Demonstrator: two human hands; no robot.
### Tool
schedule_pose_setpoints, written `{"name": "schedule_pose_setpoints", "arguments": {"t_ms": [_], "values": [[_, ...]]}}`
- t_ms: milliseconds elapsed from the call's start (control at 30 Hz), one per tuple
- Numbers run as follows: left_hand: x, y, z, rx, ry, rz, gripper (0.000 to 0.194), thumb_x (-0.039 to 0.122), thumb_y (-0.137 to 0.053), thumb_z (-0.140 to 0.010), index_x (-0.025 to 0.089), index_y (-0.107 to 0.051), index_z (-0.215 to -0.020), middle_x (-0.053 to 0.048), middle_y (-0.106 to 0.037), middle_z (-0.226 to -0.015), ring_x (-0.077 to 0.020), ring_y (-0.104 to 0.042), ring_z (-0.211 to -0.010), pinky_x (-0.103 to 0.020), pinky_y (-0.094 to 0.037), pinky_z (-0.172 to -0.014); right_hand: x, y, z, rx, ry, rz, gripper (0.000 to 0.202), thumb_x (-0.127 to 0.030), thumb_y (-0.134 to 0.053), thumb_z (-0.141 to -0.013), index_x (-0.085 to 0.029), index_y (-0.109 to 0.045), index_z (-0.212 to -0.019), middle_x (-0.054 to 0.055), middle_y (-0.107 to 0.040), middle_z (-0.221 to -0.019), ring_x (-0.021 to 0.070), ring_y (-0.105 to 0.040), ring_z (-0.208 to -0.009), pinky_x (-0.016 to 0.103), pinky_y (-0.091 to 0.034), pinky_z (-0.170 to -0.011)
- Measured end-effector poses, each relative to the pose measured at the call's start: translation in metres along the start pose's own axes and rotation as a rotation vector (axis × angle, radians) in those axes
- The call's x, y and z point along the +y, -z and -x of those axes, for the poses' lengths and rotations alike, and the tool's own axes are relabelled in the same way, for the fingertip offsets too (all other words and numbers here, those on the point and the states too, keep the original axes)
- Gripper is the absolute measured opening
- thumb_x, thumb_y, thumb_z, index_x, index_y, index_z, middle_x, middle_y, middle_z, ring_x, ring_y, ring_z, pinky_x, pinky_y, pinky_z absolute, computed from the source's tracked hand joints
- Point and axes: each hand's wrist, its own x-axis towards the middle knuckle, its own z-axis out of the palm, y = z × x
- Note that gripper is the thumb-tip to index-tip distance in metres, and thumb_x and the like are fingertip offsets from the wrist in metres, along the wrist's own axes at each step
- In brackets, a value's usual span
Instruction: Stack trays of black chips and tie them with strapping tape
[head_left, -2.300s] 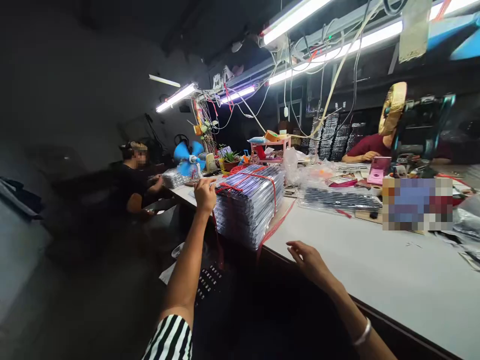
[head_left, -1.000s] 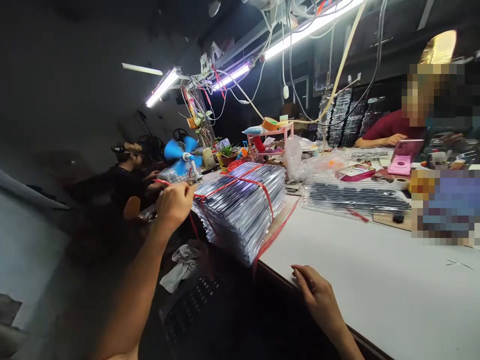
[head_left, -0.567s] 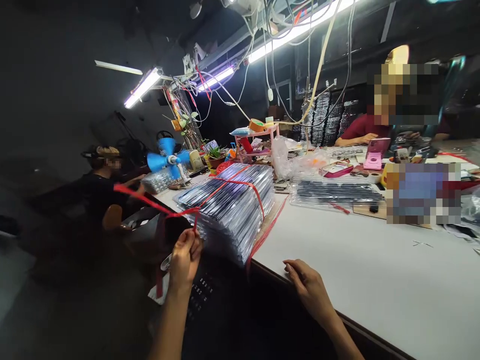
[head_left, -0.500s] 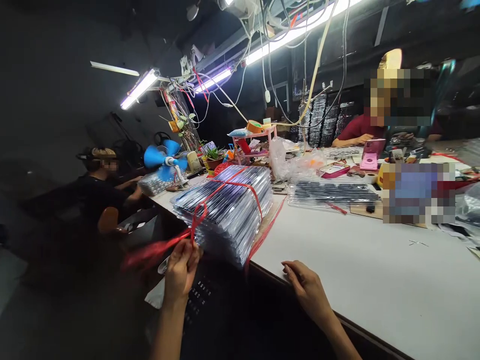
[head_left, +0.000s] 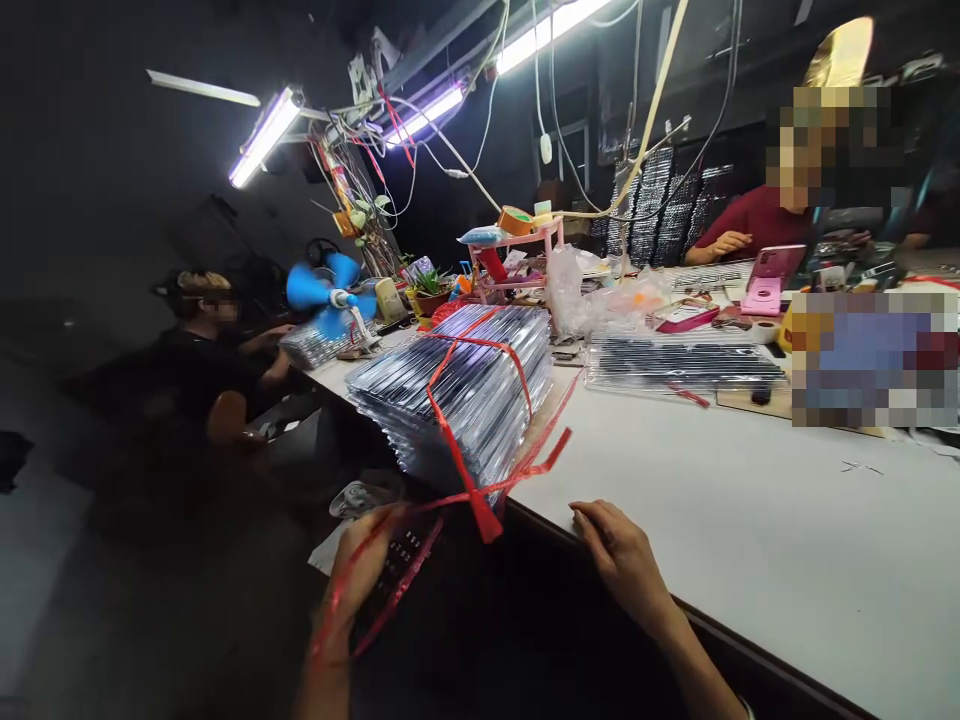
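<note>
A thick stack of clear plastic trays (head_left: 487,375) stands at the table's near edge, bound with red plastic strap (head_left: 450,425). Strap lies across its top and crosses itself in front of the near corner, one loose end sticking out to the right. Left of that corner, below table height, my left hand (head_left: 364,560) is closed around the strap, slightly blurred. More strap hangs over my wrist in a loop. My right hand (head_left: 619,550) rests at the table's edge, right of the stack, thumb apart from the loosely bent fingers, holding nothing visible.
More trays with dark strips (head_left: 675,358) lie flat on the white table (head_left: 720,500). A blue fan (head_left: 334,297), a potted plant (head_left: 429,285) and a pink rack (head_left: 517,245) stand behind. One person sits across on the right, another on the left. Cables hang overhead.
The strap's upright loop at the stack's corner has gone; strap now crosses lower, with a loose end to the right. My left hand is slightly lower. My right hand stays at the edge.
</note>
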Motion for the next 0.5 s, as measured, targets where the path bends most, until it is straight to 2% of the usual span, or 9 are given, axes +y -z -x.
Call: {"name": "schedule_pose_setpoints", "arguments": {"t_ms": [67,133,167,233,267,333,367,433,500], "values": [[0.025,-0.004,0.01,-0.232,-0.135,0.041,0.04,0.049,-0.057,-0.078,0.021,-0.069,-0.104,-0.008,-0.068,-0.101,-0.0259,-0.062,-0.095,-0.036,-0.049,-0.083,0.0,0.0,0.0,-0.001,0.004,0.005,0.02,-0.029,-0.042,-0.094,-0.021,-0.06,-0.098,0.004,-0.06,-0.083,0.019,-0.057,-0.076,0.033,-0.045,-0.069],[0.056,0.001,0.023,-0.528,-0.394,0.073,0.039,0.041,-0.062,-0.077,0.024,-0.065,-0.112,-0.008,-0.066,-0.109,-0.0247,-0.061,-0.099,-0.033,-0.048,-0.085,0.0,0.001,0.0,-0.001,0.013,0.006,0.02,-0.028,-0.042,-0.094,-0.021,-0.059,-0.098,0.004,-0.061,-0.084,0.0189,-0.057,-0.077,0.033,-0.045,-0.07],[0.073,0.007,0.027,-0.607,-0.525,0.058,0.036,0.036,-0.063,-0.078,0.025,-0.065,-0.112,-0.007,-0.065,-0.11,-0.0238,-0.06,-0.1,-0.033,-0.047,-0.086,0.0,0.001,0.0,0.0,0.017,0.005,0.019,-0.028,-0.042,-0.094,-0.021,-0.059,-0.098,0.004,-0.061,-0.085,0.0189,-0.057,-0.077,0.032,-0.045,-0.07],[0.107,0.024,0.022,-0.51,-0.721,0.046,0.026,0.025,-0.055,-0.085,0.028,-0.066,-0.109,-0.004,-0.067,-0.103,-0.0191,-0.062,-0.094,-0.029,-0.048,-0.082,0.0,0.001,-0.001,-0.001,0.022,0.006,0.019,-0.028,-0.042,-0.094,-0.021,-0.059,-0.099,0.004,-0.061,-0.086,0.0188,-0.057,-0.078,0.032,-0.045,-0.07],[0.123,0.033,0.011,-0.349,-0.822,0.044,0.024,0.023,-0.052,-0.086,0.027,-0.067,-0.104,-0.003,-0.069,-0.098,-0.0171,-0.063,-0.089,-0.027,-0.049,-0.079,0.0,0.001,-0.001,-0.002,0.021,0.008,0.02,-0.028,-0.042,-0.094,-0.021,-0.059,-0.098,0.005,-0.061,-0.086,0.0188,-0.057,-0.078,0.032,-0.045,-0.07],[0.153,0.043,-0.026,0.003,-0.868,-0.058,0.017,0.023,-0.055,-0.085,0.025,-0.069,-0.095,-0.001,-0.069,-0.092,-0.0155,-0.063,-0.086,-0.026,-0.047,-0.08,-0.001,0.001,-0.001,-0.006,0.014,0.009,0.02,-0.029,-0.042,-0.094,-0.021,-0.059,-0.098,0.004,-0.061,-0.085,0.0187,-0.057,-0.077,0.032,-0.045,-0.069],[0.166,0.044,-0.051,0.098,-0.882,-0.138,0.017,0.025,-0.055,-0.084,0.023,-0.069,-0.094,-0.001,-0.069,-0.089,-0.0154,-0.062,-0.084,-0.027,-0.046,-0.082,-0.001,0.001,-0.001,-0.008,0.011,0.007,0.02,-0.029,-0.042,-0.094,-0.021,-0.06,-0.098,0.004,-0.061,-0.085,0.0187,-0.057,-0.077,0.032,-0.045,-0.069],[0.187,0.038,-0.103,0.081,-0.793,-0.309,0.02,0.026,-0.054,-0.083,0.019,-0.068,-0.096,-0.003,-0.068,-0.095,-0.018,-0.06,-0.092,-0.03,-0.043,-0.087,0.0,0.0,-0.001,-0.005,0.004,0.003,0.021,-0.029,-0.041,-0.094,-0.021,-0.06,-0.098,0.004,-0.061,-0.084,0.0187,-0.057,-0.076,0.032,-0.045,-0.069],[0.201,0.026,-0.15,-0.096,-0.667,-0.45,0.023,0.018,-0.054,-0.077,0.017,-0.067,-0.096,-0.005,-0.066,-0.101,-0.0198,-0.055,-0.102,-0.03,-0.039,-0.092,0.001,-0.001,-0.001,0.002,-0.002,-0.002,0.021,-0.029,-0.041,-0.094,-0.021,-0.06,-0.097,0.004,-0.061,-0.083,0.0188,-0.058,-0.075,0.031,-0.045,-0.068]]}}
